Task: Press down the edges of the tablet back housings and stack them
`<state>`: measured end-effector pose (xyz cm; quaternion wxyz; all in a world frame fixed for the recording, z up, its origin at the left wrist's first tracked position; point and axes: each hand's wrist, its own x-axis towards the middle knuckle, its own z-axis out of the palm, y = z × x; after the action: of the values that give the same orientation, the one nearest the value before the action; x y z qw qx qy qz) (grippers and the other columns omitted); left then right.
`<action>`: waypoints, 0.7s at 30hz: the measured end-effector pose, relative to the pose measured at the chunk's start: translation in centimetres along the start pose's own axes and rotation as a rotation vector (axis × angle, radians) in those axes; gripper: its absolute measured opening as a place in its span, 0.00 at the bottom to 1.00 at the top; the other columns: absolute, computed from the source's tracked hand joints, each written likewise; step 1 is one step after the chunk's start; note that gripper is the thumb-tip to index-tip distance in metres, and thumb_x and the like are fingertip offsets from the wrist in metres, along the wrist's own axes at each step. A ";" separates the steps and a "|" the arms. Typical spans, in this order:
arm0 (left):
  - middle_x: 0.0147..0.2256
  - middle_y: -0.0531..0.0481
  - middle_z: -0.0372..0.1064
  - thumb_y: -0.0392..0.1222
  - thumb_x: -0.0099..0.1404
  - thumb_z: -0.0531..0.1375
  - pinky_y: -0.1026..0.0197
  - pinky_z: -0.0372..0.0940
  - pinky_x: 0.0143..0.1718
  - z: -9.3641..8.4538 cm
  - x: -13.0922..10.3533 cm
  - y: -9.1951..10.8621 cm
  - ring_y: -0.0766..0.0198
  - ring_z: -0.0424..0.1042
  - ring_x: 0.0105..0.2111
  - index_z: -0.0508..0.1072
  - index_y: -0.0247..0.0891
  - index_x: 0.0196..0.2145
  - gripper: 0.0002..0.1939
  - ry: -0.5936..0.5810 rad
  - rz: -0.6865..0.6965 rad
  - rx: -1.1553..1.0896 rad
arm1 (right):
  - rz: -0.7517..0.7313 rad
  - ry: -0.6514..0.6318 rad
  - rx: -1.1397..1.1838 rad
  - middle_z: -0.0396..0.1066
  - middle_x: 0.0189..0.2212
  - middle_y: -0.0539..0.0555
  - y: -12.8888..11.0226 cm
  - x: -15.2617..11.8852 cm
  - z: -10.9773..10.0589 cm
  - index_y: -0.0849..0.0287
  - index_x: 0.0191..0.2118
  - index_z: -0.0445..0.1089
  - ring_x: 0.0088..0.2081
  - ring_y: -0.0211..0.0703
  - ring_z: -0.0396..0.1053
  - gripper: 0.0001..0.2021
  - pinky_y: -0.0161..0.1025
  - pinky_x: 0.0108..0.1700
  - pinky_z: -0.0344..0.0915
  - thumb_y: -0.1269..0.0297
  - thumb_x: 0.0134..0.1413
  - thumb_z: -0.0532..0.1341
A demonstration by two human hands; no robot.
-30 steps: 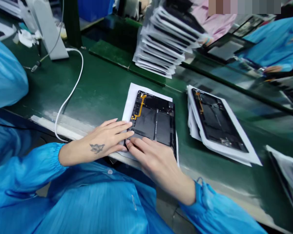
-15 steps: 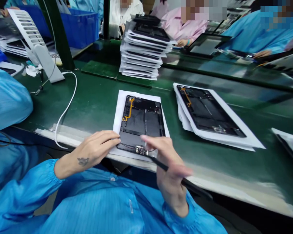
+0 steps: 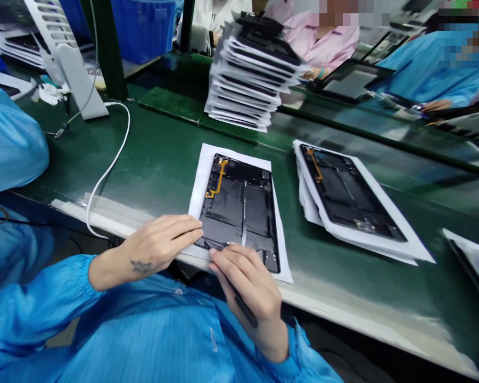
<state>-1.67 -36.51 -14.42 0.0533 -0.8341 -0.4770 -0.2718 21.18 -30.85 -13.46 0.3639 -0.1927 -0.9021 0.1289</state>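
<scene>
At left, a curved white cable [image 3: 123, 142] lay on the green bench [image 3: 159, 165]. Near it, the left hand [image 3: 155, 246], fingers outstretched and gripping nothing I could see, rested at the near left edge of an open black rectangular tablet housing [image 3: 233, 202] on white paper [image 3: 198, 178]. Its orange ribbon strip [image 3: 222, 175] looked already fitted; the near end seemed unfinished, with no cover on. There the right hand [image 3: 251, 284] gripped a slim black tool [image 3: 245, 310], tip hidden. Farther right lay a similar open housing [image 3: 355, 197].
</scene>
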 end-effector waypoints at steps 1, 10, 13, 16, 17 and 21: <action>0.55 0.39 0.73 0.28 0.73 0.49 0.54 0.71 0.55 0.0 0.0 0.0 0.55 0.72 0.56 0.71 0.30 0.55 0.17 0.000 0.004 0.005 | -0.023 0.009 -0.038 0.78 0.35 0.56 0.0 -0.1 0.2 0.59 0.50 0.73 0.40 0.47 0.74 0.15 0.50 0.48 0.76 0.80 0.59 0.62; 0.53 0.38 0.74 0.27 0.73 0.49 0.55 0.73 0.51 0.1 0.3 0.2 0.54 0.73 0.54 0.73 0.30 0.52 0.17 0.033 0.036 0.078 | 0.082 0.094 -0.091 0.76 0.35 0.56 0.1 -1.3 -0.1 0.55 0.50 0.73 0.41 0.50 0.75 0.19 0.52 0.45 0.76 0.83 0.58 0.61; 0.50 0.35 0.74 0.28 0.73 0.49 0.54 0.72 0.49 0.3 0.6 0.6 0.53 0.74 0.52 0.73 0.29 0.52 0.16 0.051 0.054 0.107 | 0.168 0.120 -0.006 0.76 0.37 0.56 0.3 -1.3 -1.0 0.54 0.48 0.74 0.40 0.49 0.75 0.17 0.49 0.43 0.75 0.82 0.59 0.62; 0.49 0.34 0.73 0.29 0.73 0.50 0.51 0.71 0.48 0.6 1.0 1.2 0.51 0.74 0.50 0.72 0.31 0.53 0.17 0.037 0.037 0.135 | 0.282 0.115 0.139 0.77 0.38 0.56 0.6 -0.3 -1.6 0.53 0.47 0.75 0.39 0.48 0.75 0.12 0.46 0.40 0.75 0.76 0.62 0.62; 0.49 0.34 0.72 0.29 0.73 0.50 0.51 0.70 0.48 0.7 1.1 1.5 0.51 0.74 0.49 0.72 0.31 0.55 0.17 0.019 0.028 0.150 | 0.313 0.106 0.194 0.78 0.37 0.55 0.7 0.3 -1.6 0.53 0.46 0.76 0.38 0.47 0.75 0.11 0.45 0.39 0.75 0.74 0.63 0.61; 0.49 0.33 0.71 0.33 0.73 0.52 0.50 0.68 0.49 0.5 1.4 2.1 0.49 0.73 0.48 0.71 0.30 0.56 0.17 -0.049 0.018 0.220 | 0.379 0.021 0.327 0.78 0.33 0.52 0.9 2.7 -0.7 0.55 0.38 0.77 0.35 0.43 0.75 0.08 0.40 0.37 0.73 0.71 0.65 0.60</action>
<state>0.83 -36.36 -13.82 0.1352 -0.8338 -0.4977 -0.1970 20.18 -28.78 -11.68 0.3688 -0.2985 -0.8131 0.3372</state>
